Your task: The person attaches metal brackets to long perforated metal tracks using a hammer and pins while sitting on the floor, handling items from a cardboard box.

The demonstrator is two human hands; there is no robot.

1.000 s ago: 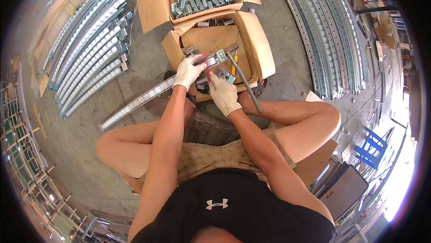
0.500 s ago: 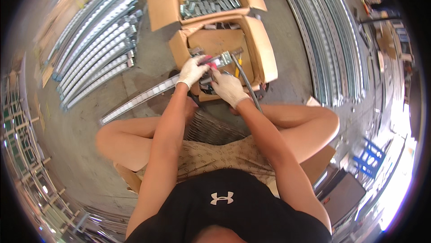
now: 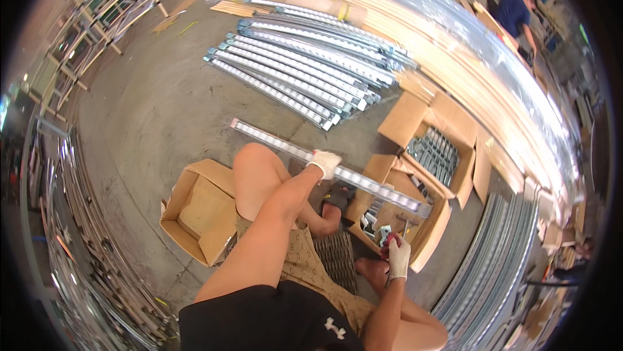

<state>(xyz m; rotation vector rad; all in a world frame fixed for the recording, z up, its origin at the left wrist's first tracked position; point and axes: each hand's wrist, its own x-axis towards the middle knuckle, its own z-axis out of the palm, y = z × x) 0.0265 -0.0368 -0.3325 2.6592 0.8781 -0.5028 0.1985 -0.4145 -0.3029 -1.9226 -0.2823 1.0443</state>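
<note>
My gloved left hand (image 3: 326,164) is closed around the middle of a long roller track (image 3: 276,143), a metal rail with a row of white rollers. The track's right end lies over an open cardboard box (image 3: 441,228). At that box's near edge my gloved right hand (image 3: 398,257) is closed, fingertips down. A small metal bracket (image 3: 385,230) shows at its fingers, beside a patch of red I cannot make out. Close to this hand, a thin metal shaft (image 3: 407,226) stands in the box, partly under the track.
Behind, another cardboard box (image 3: 477,179) holds many metal brackets (image 3: 433,156). Roller tracks (image 3: 285,72) lie in rows on the floor ahead. Metal rails (image 3: 483,260) are stacked at right, and an open box (image 3: 195,205) sits at left. A person (image 3: 514,13) bends over at the far right.
My view has turned left. My hands have moved apart: the left has slid along the track away from its bracketed end, and the right is now lower, at the box edge.
</note>
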